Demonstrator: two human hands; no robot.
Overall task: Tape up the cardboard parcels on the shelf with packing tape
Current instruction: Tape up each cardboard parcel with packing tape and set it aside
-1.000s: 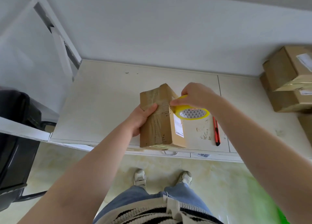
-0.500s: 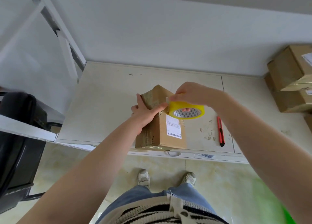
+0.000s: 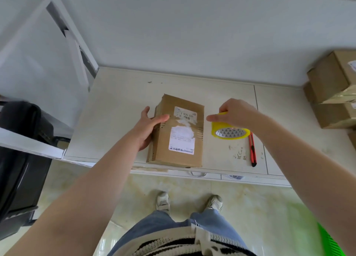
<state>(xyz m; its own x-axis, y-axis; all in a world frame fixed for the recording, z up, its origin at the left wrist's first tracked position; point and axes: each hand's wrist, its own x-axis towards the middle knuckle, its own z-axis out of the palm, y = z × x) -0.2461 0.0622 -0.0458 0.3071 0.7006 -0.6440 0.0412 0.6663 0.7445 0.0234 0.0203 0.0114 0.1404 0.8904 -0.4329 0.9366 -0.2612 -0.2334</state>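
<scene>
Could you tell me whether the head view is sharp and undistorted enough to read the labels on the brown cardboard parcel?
Head view: wide-angle bending curves the white shelf edges; light is soft and even, without glare; the brown cardboard parcel is fairly sharp, but its white label print is too small to read; the bright green object at bottom right is blurred.

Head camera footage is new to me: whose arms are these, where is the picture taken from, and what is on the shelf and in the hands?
No machine here: a person wears a wide-angle camera on the head, looking down past their own arms, legs and shoes. The left hand rests against the side of a cardboard parcel lying flat on the pale shelf, labels up. The right hand holds a yellow roll of packing tape just right of the parcel. A red utility knife lies on the shelf beside it. More cardboard boxes are stacked at the far right.
</scene>
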